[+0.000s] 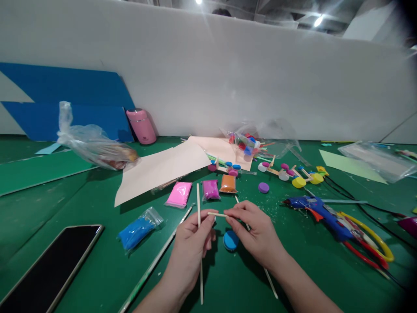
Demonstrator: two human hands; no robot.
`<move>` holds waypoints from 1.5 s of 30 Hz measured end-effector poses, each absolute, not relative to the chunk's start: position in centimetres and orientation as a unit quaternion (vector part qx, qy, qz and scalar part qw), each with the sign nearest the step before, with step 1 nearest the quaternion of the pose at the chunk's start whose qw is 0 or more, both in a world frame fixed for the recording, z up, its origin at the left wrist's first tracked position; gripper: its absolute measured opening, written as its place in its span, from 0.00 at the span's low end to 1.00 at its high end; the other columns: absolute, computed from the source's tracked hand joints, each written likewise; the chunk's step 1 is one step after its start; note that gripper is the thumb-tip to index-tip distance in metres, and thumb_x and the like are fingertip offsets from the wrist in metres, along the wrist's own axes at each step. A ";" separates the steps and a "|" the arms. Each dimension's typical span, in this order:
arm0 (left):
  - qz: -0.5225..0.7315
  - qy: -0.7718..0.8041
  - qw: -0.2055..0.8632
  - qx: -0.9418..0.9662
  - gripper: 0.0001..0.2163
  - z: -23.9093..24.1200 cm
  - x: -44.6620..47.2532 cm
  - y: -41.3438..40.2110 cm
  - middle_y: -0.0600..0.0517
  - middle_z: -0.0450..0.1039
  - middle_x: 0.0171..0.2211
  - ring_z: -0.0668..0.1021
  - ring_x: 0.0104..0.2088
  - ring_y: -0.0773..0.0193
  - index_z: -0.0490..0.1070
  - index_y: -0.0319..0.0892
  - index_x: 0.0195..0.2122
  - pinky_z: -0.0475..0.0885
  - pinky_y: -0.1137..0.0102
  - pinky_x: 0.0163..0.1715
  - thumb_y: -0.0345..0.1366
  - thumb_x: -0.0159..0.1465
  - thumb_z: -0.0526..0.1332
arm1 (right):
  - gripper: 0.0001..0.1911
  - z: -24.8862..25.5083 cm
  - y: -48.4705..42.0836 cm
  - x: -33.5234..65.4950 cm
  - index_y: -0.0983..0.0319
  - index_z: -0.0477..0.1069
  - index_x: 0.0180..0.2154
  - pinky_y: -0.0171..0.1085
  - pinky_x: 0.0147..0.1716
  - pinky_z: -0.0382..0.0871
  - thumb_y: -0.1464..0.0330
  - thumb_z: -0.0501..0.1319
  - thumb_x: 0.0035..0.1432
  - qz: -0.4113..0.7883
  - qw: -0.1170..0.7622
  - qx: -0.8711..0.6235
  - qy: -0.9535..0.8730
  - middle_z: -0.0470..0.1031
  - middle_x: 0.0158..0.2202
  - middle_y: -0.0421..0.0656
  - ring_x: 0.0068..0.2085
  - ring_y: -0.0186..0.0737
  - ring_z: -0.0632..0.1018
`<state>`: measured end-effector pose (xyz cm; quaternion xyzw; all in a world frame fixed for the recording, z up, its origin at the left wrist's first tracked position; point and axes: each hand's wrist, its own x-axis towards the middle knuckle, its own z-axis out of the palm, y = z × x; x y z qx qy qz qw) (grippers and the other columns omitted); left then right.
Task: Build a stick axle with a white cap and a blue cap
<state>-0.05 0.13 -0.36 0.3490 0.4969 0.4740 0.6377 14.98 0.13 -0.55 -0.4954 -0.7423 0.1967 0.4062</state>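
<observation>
Between my two hands is a short pale wooden stick [217, 214], pinched at one end by my left hand [194, 239] and at the other by my right hand [256, 232]. Both hands are closed. A long pale stick [198, 200] runs upright past my left hand's fingers; I cannot tell whether they grip it. Another long stick [271, 282] passes under my right hand, its middle hidden. On the green table below the hands lies a blue round cap [231, 240]. Packets of pink [179, 194], purple [210, 190] and orange [228, 184] clay lie just beyond.
A blue glue gun [321, 213] and red-yellow handled pliers [371, 243] lie right. Small stick cars with cap wheels [299, 178] stand behind. A phone [52, 269], blue clay packet [138, 230] and wrapped rod [159, 256] lie left. A pink flask [142, 126] stands by the wall.
</observation>
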 end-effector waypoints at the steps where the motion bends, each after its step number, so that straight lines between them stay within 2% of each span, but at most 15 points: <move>1: 0.473 0.497 0.637 0.351 0.09 -0.4 0.0 0.1 0.61 0.57 0.10 0.63 0.15 0.74 0.71 0.41 0.34 0.49 0.80 0.13 0.40 0.55 0.60 | 0.10 -0.5 0.1 15.0 0.59 0.73 0.38 0.37 0.33 0.66 0.69 0.55 0.56 0.188 0.402 -0.496 -0.747 0.71 0.32 0.44 0.35 0.38 0.72; 10: 0.455 0.485 0.647 0.372 0.11 -0.1 0.0 0.2 0.61 0.56 0.09 0.63 0.15 0.73 0.72 0.39 0.34 0.51 0.79 0.15 0.41 0.55 0.60 | 0.11 -0.2 0.2 14.8 0.59 0.70 0.42 0.35 0.34 0.65 0.71 0.52 0.59 0.196 0.371 -0.460 -0.783 0.74 0.34 0.43 0.35 0.38 0.72; 13: 0.452 0.477 0.656 0.371 0.12 -0.1 0.1 0.2 0.61 0.55 0.09 0.61 0.14 0.73 0.72 0.39 0.34 0.51 0.79 0.14 0.42 0.54 0.61 | 0.10 0.0 0.2 14.8 0.59 0.68 0.39 0.36 0.34 0.63 0.71 0.50 0.60 0.215 0.341 -0.467 -0.787 0.73 0.34 0.42 0.35 0.38 0.71; 17: 0.448 0.487 0.661 0.354 0.12 -0.1 0.1 0.1 0.61 0.55 0.08 0.62 0.15 0.73 0.72 0.39 0.35 0.49 0.79 0.14 0.42 0.55 0.61 | 0.10 0.1 0.2 14.9 0.60 0.64 0.37 0.33 0.27 0.61 0.69 0.46 0.62 0.244 0.325 -0.500 -0.765 0.69 0.27 0.40 0.29 0.36 0.69; 21: 0.473 0.447 0.680 0.339 0.11 0.0 0.1 0.1 0.62 0.55 0.08 0.59 0.14 0.75 0.72 0.38 0.33 0.57 0.78 0.17 0.41 0.58 0.58 | 0.09 0.4 0.1 15.1 0.60 0.61 0.36 0.32 0.22 0.57 0.67 0.44 0.63 0.261 0.335 -0.538 -0.728 0.62 0.22 0.36 0.23 0.34 0.65; 24: 0.488 0.417 0.691 0.333 0.11 -0.2 0.1 0.1 0.62 0.56 0.08 0.57 0.12 0.75 0.72 0.38 0.34 0.61 0.76 0.21 0.40 0.59 0.56 | 0.10 0.7 0.2 15.3 0.60 0.61 0.34 0.31 0.23 0.58 0.67 0.44 0.63 0.263 0.356 -0.547 -0.711 0.63 0.24 0.37 0.24 0.33 0.66; 30: 0.489 0.412 0.694 0.331 0.12 -0.2 0.0 0.2 0.61 0.58 0.09 0.58 0.13 0.74 0.71 0.37 0.35 0.62 0.74 0.23 0.41 0.59 0.56 | 0.10 1.5 1.0 15.8 0.60 0.62 0.33 0.32 0.22 0.59 0.67 0.45 0.62 0.248 0.373 -0.547 -0.707 0.66 0.25 0.38 0.24 0.34 0.67; 36: 0.472 0.390 0.718 0.332 0.13 0.0 0.1 0.1 0.62 0.56 0.09 0.57 0.13 0.74 0.71 0.38 0.34 0.61 0.74 0.22 0.43 0.58 0.55 | 0.10 1.7 1.8 16.0 0.60 0.69 0.36 0.34 0.34 0.64 0.69 0.50 0.60 0.252 0.409 -0.495 -0.724 0.71 0.33 0.42 0.35 0.37 0.71; 40: 0.470 0.374 0.735 0.316 0.15 -0.2 0.0 0.2 0.62 0.56 0.09 0.54 0.12 0.74 0.70 0.38 0.35 0.61 0.74 0.22 0.45 0.60 0.52 | 0.10 1.2 1.9 16.0 0.58 0.73 0.38 0.34 0.31 0.65 0.69 0.54 0.58 0.252 0.420 -0.465 -0.737 0.70 0.31 0.42 0.33 0.36 0.72; 45: 0.459 0.406 0.707 0.352 0.12 -0.3 0.0 0.2 0.62 0.55 0.09 0.57 0.13 0.74 0.69 0.39 0.32 0.58 0.76 0.20 0.43 0.60 0.55 | 0.10 0.8 1.4 15.9 0.58 0.74 0.39 0.33 0.29 0.66 0.70 0.56 0.56 0.269 0.411 -0.450 -0.746 0.69 0.30 0.41 0.31 0.35 0.72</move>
